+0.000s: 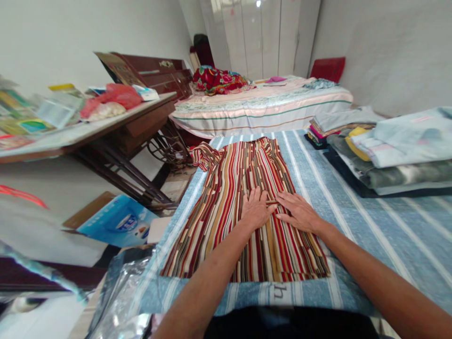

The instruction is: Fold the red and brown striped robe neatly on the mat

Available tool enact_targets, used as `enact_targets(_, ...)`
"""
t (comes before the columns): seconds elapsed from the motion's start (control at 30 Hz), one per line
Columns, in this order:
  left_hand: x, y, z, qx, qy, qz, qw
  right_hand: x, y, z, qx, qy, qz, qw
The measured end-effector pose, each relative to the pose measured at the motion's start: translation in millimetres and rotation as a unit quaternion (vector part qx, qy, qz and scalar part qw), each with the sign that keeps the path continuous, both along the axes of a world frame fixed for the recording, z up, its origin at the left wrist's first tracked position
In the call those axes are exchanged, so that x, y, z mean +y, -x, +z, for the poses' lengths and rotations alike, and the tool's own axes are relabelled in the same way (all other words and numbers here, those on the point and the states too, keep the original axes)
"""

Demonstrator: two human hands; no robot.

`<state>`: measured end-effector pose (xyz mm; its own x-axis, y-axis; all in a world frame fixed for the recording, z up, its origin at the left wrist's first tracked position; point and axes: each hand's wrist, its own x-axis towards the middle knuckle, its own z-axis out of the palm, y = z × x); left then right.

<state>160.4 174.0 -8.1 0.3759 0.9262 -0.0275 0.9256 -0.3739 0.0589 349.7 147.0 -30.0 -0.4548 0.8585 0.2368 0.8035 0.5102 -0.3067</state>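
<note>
Blue-and-white striped cover (pixel 374 230) with a striped shirt (pixel 226 197) spread across it

Pale wardrobe doors (pixel 252 37) stand at the back of the room, behind a bed (pixel 261 120) with a red floral quilt (pixel 219 80) heaped toward its left. On the left is a treadle sewing-machine table (pixel 137 123), a red plastic bag (pixel 123 96) among the clutter on top; a blue printed carton (pixel 120 221) sits near its legs.

On the cover, the shirt lies along the left edge, its neck end near the far edge and its hem just short of the near edge. One sleeve (pixel 206 155) is bunched at the far left corner, reaching past the left edge. The left hand (pixel 254 207) and right hand (pixel 298 211) both rest palm down on the middle of the shirt, fingers extended flat and thumbs close together. Toward the cover's right edge stand stacks of folded clothes (pixel 406 153), with pale pieces on top, a mottled grey-green one lower and black at the bottom.
</note>
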Motion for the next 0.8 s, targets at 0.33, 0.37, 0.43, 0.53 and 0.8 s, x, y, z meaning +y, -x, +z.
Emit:
enact_targets(0.33,-2.8,-1.3,7.5,-0.003,0.004,-0.002,1.0,0.4,0.3,-1.2,0.008,-0.018,0.005,1.0)
enact_targets(0.37,-2.7,-1.2,7.4,-0.004,0.007,0.0,1.0,0.5,0.2,-1.2,0.007,-0.018,0.006,1.0)
enact_targets(0.43,-2.5,-0.8,7.1,-0.005,0.013,0.002,1.0,0.8,0.2,-1.7,0.007,-0.02,0.007,1.0)
enact_targets(0.53,-2.5,0.1,6.8,-0.006,0.018,0.003,1.0,1.2,0.2,-3.2,0.009,-0.02,0.007,1.0)
enact_targets(0.8,-1.6,1.2,4.4,-0.012,0.016,0.003,1.0,1.2,0.4,-2.8,0.004,-0.007,0.006,1.0)
